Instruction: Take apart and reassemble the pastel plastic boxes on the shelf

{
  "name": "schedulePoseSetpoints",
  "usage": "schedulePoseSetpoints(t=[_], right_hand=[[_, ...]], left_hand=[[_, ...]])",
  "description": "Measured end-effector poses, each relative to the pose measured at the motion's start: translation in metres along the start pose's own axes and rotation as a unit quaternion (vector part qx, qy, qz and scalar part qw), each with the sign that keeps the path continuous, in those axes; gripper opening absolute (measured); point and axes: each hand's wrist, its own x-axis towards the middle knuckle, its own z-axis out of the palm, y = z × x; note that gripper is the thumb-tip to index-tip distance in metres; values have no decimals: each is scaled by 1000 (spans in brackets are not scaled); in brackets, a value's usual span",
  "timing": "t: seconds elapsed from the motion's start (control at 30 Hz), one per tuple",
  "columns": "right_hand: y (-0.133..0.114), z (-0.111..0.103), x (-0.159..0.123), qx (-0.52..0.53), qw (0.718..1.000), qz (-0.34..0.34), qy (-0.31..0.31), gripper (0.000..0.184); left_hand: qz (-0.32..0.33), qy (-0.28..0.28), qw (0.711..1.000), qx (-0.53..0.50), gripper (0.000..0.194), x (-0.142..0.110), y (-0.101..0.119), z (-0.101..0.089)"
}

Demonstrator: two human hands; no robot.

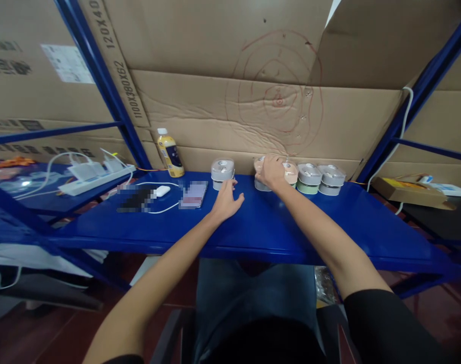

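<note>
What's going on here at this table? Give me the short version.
A person's right hand is over a small tub among several lined up on the blue table. The left hand, thumb and fingers apart, is close to another tub set apart leftward. A phone and bottle are farther left.

Blue shelf (253,222) — lidded containers (309,174), bottle (171,155), phone (194,194)

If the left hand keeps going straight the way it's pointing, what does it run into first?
Probably the right side of the lone grey container, just ahead of the left hand. Depth is unclear, though; it might slip past toward the cardboard behind.
</note>
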Motion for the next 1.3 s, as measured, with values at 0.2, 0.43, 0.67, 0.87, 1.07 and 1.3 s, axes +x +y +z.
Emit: schedulePoseSetpoints(t=[0.2, 0.43, 0.67, 0.87, 1.07, 1.3], right_hand=[[0, 22, 5, 25, 1000, 3, 9, 68], [-3, 14, -11, 8, 999, -9, 39, 77], [25, -14, -75, 62, 986, -131, 83, 53], [71, -10, -88, 168, 972, -105, 122, 35], [94, -17, -76, 334, 928, -147, 74, 42], [94, -21, -93, 342, 885, -278, -152, 106]], left_hand=[[0, 47, 996, 79, 44, 5, 8, -9], [-118, 136, 959, 217, 90, 51, 8, -20], [-225, 63, 950, 205, 85, 76, -10, -13], [-173, 110, 964, 170, 84, 58, 1, -34], [103, -8, 994, 28, 90, 27, 25, -39], [174, -234, 950, -108, 90, 0, 37, -15]])
